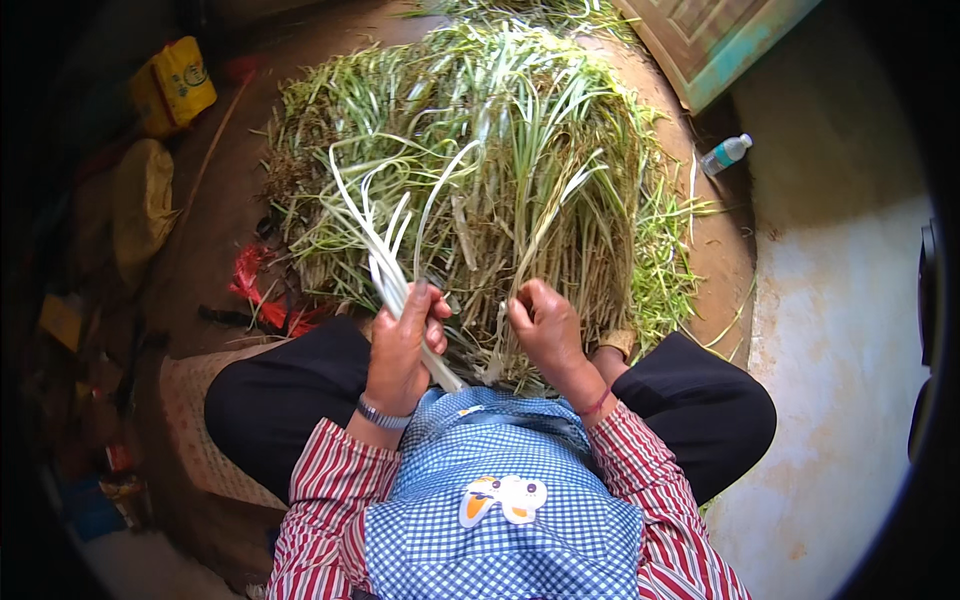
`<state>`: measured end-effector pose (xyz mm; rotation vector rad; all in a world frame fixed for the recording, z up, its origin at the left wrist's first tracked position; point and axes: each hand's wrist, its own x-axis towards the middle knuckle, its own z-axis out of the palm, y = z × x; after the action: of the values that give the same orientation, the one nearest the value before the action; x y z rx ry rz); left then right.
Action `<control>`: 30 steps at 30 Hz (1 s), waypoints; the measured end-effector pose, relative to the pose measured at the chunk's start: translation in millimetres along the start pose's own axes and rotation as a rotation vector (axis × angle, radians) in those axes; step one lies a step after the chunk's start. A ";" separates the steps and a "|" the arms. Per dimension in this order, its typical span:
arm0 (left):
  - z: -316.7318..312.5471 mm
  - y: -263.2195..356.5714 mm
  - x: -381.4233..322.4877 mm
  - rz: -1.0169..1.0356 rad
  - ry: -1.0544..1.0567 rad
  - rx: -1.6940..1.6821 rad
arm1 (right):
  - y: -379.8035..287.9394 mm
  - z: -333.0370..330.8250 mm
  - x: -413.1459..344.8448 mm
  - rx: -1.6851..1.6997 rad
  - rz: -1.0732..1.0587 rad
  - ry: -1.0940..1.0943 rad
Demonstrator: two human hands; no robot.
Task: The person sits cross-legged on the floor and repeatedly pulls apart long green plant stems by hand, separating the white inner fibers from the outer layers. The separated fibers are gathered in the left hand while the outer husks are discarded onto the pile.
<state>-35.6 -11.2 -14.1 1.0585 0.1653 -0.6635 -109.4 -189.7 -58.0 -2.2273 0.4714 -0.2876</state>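
Observation:
My left hand (409, 337), a banded watch on its wrist, grips a small bunch of pale, peeled-looking stalks (386, 274). Their thin ends fan upward, while the thicker white ends reach down to the blue checked apron (502, 442). To the right, my right hand (551, 326) has its fingers curled and pinches a thin yellowish-green stalk (544, 225), with pale shreds hanging beneath the fingertips. Directly in front of both hands lies a large heap of long green leafy stalks (480, 172), brown and dry-looking at their lower parts.
Loose green trimmings (664, 262) lie right of the heap. Further right are a plastic bottle (726, 154) and a pale wall (825, 315); a wooden door (720, 45) stands above. On the left are red plastic (251, 274), a yellow bag (172, 86) and a tan sack (142, 210).

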 end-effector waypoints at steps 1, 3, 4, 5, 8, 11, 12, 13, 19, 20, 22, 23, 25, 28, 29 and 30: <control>-3.0 2.0 6.5 -0.026 0.013 -0.067 | -7.2 4.4 -7.1 -0.040 -0.013 -0.032; 2.8 4.8 17.4 -0.091 0.046 -0.019 | -14.6 15.2 -17.6 -0.082 -0.056 -0.072; 6.5 1.2 22.4 -0.089 0.026 0.034 | -18.2 17.2 -22.8 -0.109 -0.059 -0.119; 7.8 -2.7 27.1 -0.087 0.007 0.088 | -22.0 20.0 -27.7 -0.137 -0.062 -0.166; 9.6 -14.3 42.2 -0.032 -0.018 0.293 | -24.2 28.8 -38.7 -0.219 -0.161 -0.211; 8.8 -26.7 57.2 0.026 -0.017 0.356 | -27.7 35.4 -46.7 -0.263 -0.239 -0.265; 6.3 -29.3 61.0 0.015 -0.044 0.377 | -27.7 36.2 -48.6 -0.270 -0.260 -0.275; 4.0 -31.1 64.0 0.005 -0.070 0.398 | -28.4 36.5 -49.5 -0.277 -0.281 -0.285; 10.6 -15.5 52.7 -0.066 -0.112 0.253 | -12.8 21.4 -23.5 0.277 0.036 -0.357; 11.7 -14.2 51.5 -0.097 -0.110 0.227 | -7.0 13.7 -16.5 0.506 0.198 -0.369; 8.6 -14.8 50.0 -0.168 -0.150 0.185 | -11.1 -0.2 2.4 0.845 0.370 -0.318; 9.6 -16.2 49.0 -0.185 -0.149 0.169 | -9.1 -1.8 9.1 0.954 0.378 -0.257; 12.4 -19.5 46.6 -0.221 -0.141 0.141 | -6.6 -1.9 20.4 1.068 0.430 -0.208; 15.6 -20.0 42.7 -0.236 -0.155 0.087 | -3.3 7.1 31.5 1.230 0.482 -0.200; 15.8 -19.7 42.3 -0.240 -0.153 0.078 | -5.8 8.8 33.1 1.266 0.509 -0.197; 14.2 -21.3 43.1 -0.233 -0.148 0.050 | -6.7 10.5 34.0 1.300 0.537 -0.196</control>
<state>-16.2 -48.3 -41.6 1.0427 0.1456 -0.9580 -73.3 -193.0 -57.9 -0.8119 0.5305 -0.0364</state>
